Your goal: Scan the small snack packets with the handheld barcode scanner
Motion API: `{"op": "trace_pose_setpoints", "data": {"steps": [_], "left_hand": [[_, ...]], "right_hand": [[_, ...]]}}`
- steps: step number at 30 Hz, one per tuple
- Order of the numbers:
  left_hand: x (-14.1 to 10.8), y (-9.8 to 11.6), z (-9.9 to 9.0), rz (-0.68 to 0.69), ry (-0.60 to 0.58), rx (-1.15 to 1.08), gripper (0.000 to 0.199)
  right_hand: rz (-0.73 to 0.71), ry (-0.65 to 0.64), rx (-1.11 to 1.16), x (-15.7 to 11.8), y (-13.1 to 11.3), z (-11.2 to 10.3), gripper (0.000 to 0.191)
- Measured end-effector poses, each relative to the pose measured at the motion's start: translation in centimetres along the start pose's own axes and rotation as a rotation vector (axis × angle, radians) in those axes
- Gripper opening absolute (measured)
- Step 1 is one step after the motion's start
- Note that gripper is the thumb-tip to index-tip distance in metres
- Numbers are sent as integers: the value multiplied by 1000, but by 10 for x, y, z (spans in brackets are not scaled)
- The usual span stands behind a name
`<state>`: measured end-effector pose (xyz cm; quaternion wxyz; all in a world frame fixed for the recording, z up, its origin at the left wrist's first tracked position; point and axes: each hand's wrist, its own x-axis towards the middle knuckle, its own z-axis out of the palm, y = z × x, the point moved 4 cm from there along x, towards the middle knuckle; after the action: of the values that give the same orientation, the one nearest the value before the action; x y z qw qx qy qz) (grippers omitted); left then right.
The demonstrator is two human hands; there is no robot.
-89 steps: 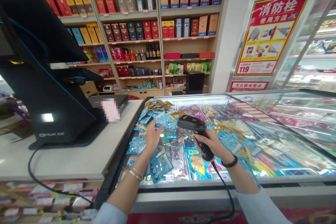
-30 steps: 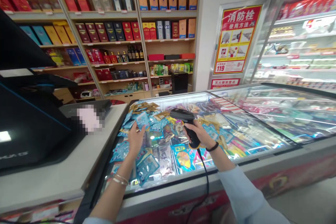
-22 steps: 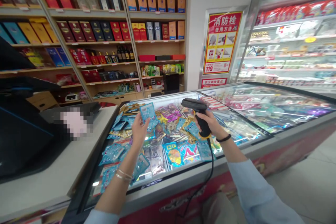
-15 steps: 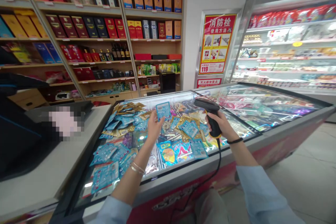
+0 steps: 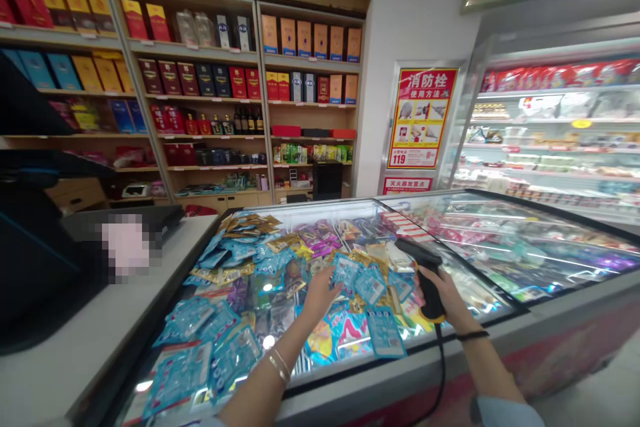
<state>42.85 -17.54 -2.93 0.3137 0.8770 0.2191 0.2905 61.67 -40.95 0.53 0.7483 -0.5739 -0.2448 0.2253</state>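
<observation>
My left hand (image 5: 320, 295) reaches over the freezer's glass top, its thumb and fingers closed at the left edge of a small blue snack packet (image 5: 346, 271). That packet is low over the pile, beside another blue packet (image 5: 371, 285). My right hand (image 5: 446, 299) is wrapped round the grip of a black handheld barcode scanner (image 5: 421, 254). The scanner's head points left and its cable hangs down from the grip. Between the hands and the front edge, one more blue packet (image 5: 386, 333) lies on the glass.
Blue packets (image 5: 180, 373) lie spread at the left, with a heap of gold and blue packets (image 5: 240, 233) behind. A white counter (image 5: 165, 280) adjoins the chest freezer (image 5: 320, 380) on the left. Shelves (image 5: 210, 127) stand behind, and a lit display fridge (image 5: 550, 127) is at the right.
My left hand has lowered the blue packet from upright above the glass down to the pile. The scanner stays in my right hand. My view has tilted up.
</observation>
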Motion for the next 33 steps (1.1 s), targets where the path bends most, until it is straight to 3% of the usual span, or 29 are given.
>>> {"op": "trace_pose_setpoints", "data": {"steps": [7,13,18,22,26,30,33], "left_hand": [[-10,8,5,31,83,301,42],[-12,15,1,65,109,187,36],[-6,24,-17,135,165,32,28],[3,27,-59,151,266,-23,21],[6,18,-127,181,368,-11,18],[-6,-14,-197,49,426,69,23],[-26,-47,-235,-106,433,142,27]], "right_hand": [[2,-15,-11,-1,4,8,44],[-15,-8,-27,-11,-6,17,45],[-45,-23,-1,-17,-20,31,43],[-79,-51,-4,-21,-36,49,42],[-115,-103,1,-29,-51,71,36],[-144,-174,37,-38,-57,102,34],[-147,-246,52,-43,-54,132,33]]}}
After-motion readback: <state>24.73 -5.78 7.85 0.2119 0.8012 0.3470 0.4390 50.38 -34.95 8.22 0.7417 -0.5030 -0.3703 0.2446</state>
